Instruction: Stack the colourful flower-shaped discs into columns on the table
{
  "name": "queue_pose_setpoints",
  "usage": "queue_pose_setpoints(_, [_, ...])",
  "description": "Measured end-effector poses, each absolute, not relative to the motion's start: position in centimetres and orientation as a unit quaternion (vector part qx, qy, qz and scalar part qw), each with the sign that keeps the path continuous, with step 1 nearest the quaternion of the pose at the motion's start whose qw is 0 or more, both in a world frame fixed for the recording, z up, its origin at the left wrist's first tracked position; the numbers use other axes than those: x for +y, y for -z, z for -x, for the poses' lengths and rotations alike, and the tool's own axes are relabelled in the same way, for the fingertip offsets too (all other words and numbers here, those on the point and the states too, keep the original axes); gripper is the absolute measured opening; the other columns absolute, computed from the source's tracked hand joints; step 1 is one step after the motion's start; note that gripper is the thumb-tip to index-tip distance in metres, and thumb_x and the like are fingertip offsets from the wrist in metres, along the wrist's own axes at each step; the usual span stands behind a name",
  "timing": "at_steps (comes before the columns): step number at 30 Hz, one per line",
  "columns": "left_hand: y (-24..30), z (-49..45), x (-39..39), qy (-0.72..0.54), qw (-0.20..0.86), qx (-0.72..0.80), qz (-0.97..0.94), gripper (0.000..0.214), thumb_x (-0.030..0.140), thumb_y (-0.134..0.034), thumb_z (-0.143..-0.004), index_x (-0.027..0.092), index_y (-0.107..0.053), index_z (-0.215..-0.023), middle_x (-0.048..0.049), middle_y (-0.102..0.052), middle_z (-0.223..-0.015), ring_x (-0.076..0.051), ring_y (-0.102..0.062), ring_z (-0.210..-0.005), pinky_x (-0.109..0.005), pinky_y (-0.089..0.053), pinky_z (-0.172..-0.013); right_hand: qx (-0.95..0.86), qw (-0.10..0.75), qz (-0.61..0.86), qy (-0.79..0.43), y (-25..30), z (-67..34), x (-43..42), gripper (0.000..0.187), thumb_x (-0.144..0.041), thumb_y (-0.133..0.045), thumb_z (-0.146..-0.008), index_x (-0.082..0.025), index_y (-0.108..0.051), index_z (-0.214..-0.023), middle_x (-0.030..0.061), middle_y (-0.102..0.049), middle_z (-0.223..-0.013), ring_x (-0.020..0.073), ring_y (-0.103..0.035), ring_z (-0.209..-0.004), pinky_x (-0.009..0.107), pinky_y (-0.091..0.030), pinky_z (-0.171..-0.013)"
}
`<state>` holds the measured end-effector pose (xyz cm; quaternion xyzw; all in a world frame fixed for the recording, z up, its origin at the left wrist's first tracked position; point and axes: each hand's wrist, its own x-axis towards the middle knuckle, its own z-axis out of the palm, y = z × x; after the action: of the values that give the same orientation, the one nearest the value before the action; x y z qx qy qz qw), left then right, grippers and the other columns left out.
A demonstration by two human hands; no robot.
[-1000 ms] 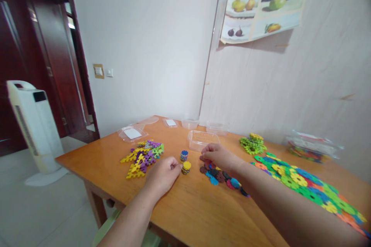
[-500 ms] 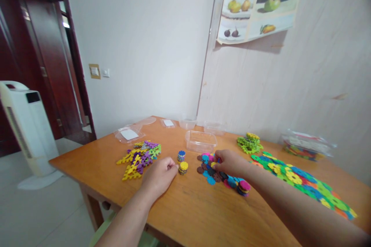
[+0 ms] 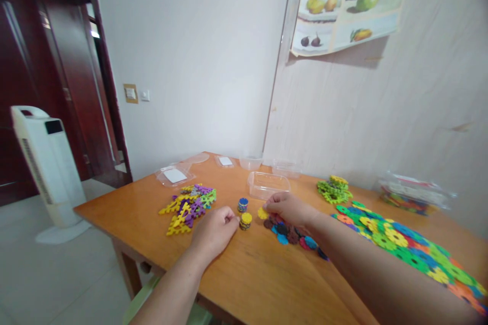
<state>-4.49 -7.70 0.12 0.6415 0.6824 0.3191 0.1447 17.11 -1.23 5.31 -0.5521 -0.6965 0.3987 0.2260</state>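
A yellow notched disc (image 3: 263, 213) is pinched between the thumb and fingers of my right hand (image 3: 287, 208), just above the left edge of the pile of discs. That loose pile (image 3: 293, 235) holds brown, blue, black and pink pieces, partly covered by my hand and forearm. My left hand (image 3: 216, 231) rests on the table, closed, with no object visible in it. Its fingertips are close beside a short stack of discs with a yellow top (image 3: 246, 221); whether they touch it I cannot tell. Behind that stands a blue-topped stack (image 3: 243, 205).
Yellow, purple and green interlocking pieces (image 3: 190, 208) lie left. Clear plastic tubs (image 3: 269, 185) and lids (image 3: 174, 176) stand behind. To the right are a green linked cluster (image 3: 334, 190), many colourful flower-shaped pieces (image 3: 414, 256) and a filled plastic bag (image 3: 415, 194). The wooden table (image 3: 267, 279) meets the wall.
My right hand has moved from the disc pile slightly left, now with a yellow disc. The pink-topped stack is now out of sight by my right forearm. My left hand stays beside the yellow-topped stack.
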Motion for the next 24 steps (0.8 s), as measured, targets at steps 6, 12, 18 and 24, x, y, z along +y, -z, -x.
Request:
queue_pose_setpoints(6, [-0.3,4.5,-7.9,-0.322,0.14,0.682,-0.641,0.023,0.04,-0.055,-0.086,0.023,-0.065,-0.074,0.0033,-0.066,-0.07,-0.013,-0.057,-0.067,-0.027,-0.024,-0.056,-0.667,0.242,0.54,-0.453,-4.0,-13.3,-1.5,0.025,-0.022,-0.062,-0.082,-0.02,-0.049,-0.061,-0.0057,-0.049,-0.048,0.0074,-0.039,-0.038,0.021,-0.028,-0.039])
queue_pose_setpoints(12, [-0.6,4.5,-8.0,-0.32,0.144,0.683,-0.64,0.023,0.04,-0.056,-0.086,0.023,-0.065,-0.074,0.0032,-0.067,-0.072,-0.013,-0.057,-0.068,-0.026,-0.024,-0.057,-0.668,0.252,0.554,-0.428,-4.1,-13.6,-1.1,0.023,-0.019,-0.059,-0.084,-0.02,-0.049,-0.063,-0.007,-0.046,-0.047,0.0073,-0.036,-0.037,0.021,-0.029,-0.039])
queue_pose_setpoints(18, [-0.3,4.5,-7.8,-0.318,0.134,0.681,-0.646,0.025,0.04,-0.054,-0.087,0.022,-0.063,-0.072,0.0029,-0.065,-0.069,-0.014,-0.056,-0.066,-0.027,-0.023,-0.056,-0.698,0.232,0.574,-0.36,-4.8,-15.4,-1.1,0.025,-0.018,-0.059,-0.084,-0.019,-0.05,-0.061,-0.0044,-0.052,-0.051,0.0073,-0.041,-0.042,0.02,-0.031,-0.043])
queue_pose_setpoints(24, [-0.3,4.5,-7.8,-0.321,0.14,0.68,-0.644,0.025,0.041,-0.054,-0.087,0.023,-0.063,-0.072,0.0039,-0.065,-0.068,-0.013,-0.056,-0.066,-0.027,-0.024,-0.056,-0.77,0.162,0.56,-0.26,-4.0,-15.9,-1.1,0.012,-0.018,-0.065,-0.077,-0.018,-0.061,-0.066,0.0003,-0.064,-0.062,0.0116,-0.055,-0.057,0.021,-0.034,-0.05])
